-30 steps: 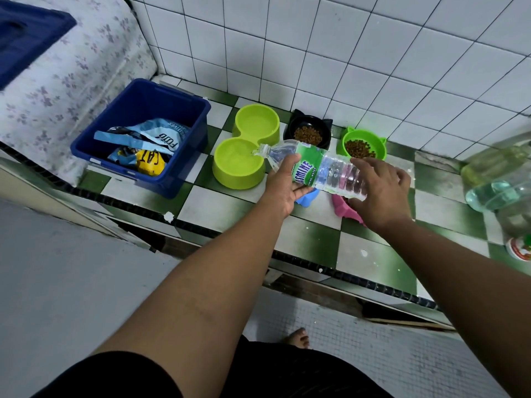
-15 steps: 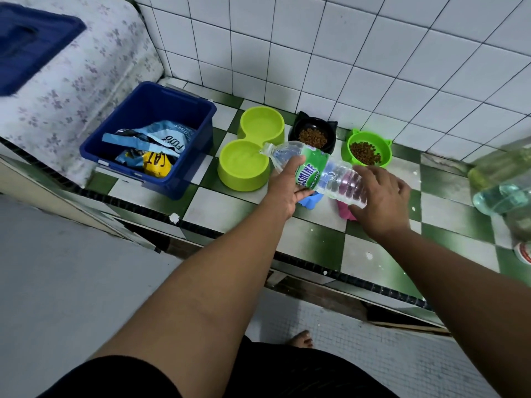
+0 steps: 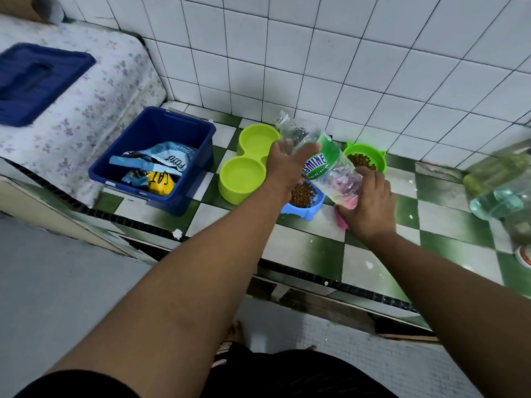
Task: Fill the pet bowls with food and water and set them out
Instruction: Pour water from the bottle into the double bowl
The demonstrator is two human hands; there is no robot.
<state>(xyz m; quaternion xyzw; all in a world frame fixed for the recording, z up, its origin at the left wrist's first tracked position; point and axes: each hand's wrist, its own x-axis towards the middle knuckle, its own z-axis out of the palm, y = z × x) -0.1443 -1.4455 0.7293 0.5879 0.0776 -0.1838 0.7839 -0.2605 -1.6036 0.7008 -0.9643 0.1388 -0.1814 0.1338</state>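
dim, even light; wide-angle bending, blurred right edge.

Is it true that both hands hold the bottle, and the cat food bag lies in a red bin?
Not quite. The head view shows that the bin is blue, not red. The left hand and right hand do hold the bottle, and the bag lies in that bin.

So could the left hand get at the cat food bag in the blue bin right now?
Probably, but not at once: the left hand grips the bottle, which the right hand also holds. The bin stands open on that side, with the bag lying uncovered inside.
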